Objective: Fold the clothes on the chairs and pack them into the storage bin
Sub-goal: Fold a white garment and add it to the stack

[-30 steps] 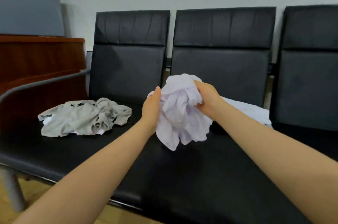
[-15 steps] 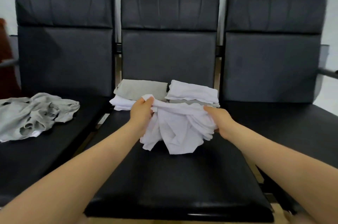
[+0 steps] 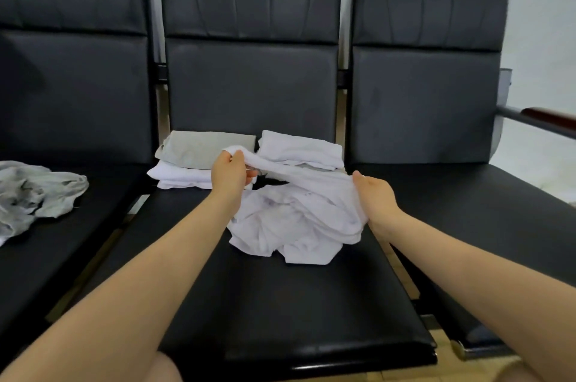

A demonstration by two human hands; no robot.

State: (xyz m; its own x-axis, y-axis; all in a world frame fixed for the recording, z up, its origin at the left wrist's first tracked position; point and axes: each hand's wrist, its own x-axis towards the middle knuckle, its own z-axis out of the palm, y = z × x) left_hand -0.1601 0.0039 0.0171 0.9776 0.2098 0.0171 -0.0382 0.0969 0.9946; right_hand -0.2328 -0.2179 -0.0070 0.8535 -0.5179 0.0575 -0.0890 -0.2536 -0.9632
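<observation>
Gripping white garment (image 3: pixel 296 219) w/ both hands over middle chair (image 3: pixel 280 303): left hand (image 3: pixel 230 174) pinching one edge up high, thumb + fingers closed on fabric, right hand (image 3: pixel 375 197) curled round opposite edge, lower and nearer right side of seat. Stretched betw. the two, top edge taut; rest of cloth sagging in crumpled heap, touching seat. Behind it, at back of same seat vs. backrest, 2 folded stacks side by side: left stack (image 3: pixel 187 163) w/ grey piece on top of white ones, right stack (image 3: pixel 299 149) white on top. Lying loose on left chair (image 3: pixel 78 101), well apart from hands: rumpled grey garment (image 3: pixel 34 191), unfolded. Standing bare at right: right chair (image 3: pixel 436 101), w/ armrest (image 3: pixel 539 119) beyond it. No storage bin in view.
</observation>
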